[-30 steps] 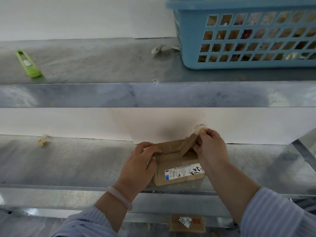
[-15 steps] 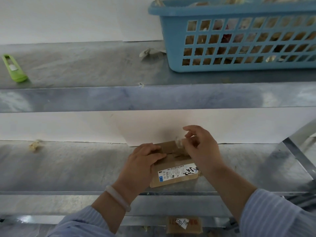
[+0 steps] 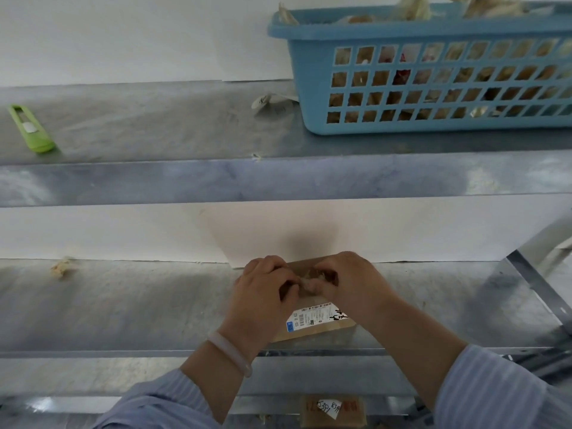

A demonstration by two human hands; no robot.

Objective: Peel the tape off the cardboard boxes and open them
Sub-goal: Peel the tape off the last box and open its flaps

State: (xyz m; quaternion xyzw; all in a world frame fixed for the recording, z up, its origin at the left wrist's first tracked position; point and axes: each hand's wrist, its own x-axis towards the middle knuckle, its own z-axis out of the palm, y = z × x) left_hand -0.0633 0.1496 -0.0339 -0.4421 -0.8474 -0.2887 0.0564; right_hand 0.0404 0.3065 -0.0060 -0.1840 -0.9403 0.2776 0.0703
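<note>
The lower shelf (image 3: 139, 311), bare sheet metal, carries the box (image 3: 309, 334) near its front edge. The upper shelf (image 3: 154, 125) holds a blue basket (image 3: 309, 32) heaped with what look like tape scraps. The box is small brown cardboard lying flat, its white label (image 3: 315, 317) turned up toward the camera. It is probably light, stiff in the walls but soft at the flaps, and likely to slide on the smooth metal unless pinned. The 2 hands sit on its top with fingertips meeting over the middle. The left hand (image 3: 263, 292) curls over the left end and grips the cardboard. The right hand (image 3: 353, 283) curls in from the right, thumb and fingers closed on a crumpled wad of tape (image 3: 311, 274). Where that tape joins the box is hidden by the fingers. Such tape is thin, sticky and apt to tear or cling to itself, so the best hold is probably low on the strip, close to the cardboard, pulling along the seam while the other hand clamps the box by its edges rather than its flaps. A green cutter (image 3: 31, 128) lies well apart, at the left of the upper shelf.
</note>
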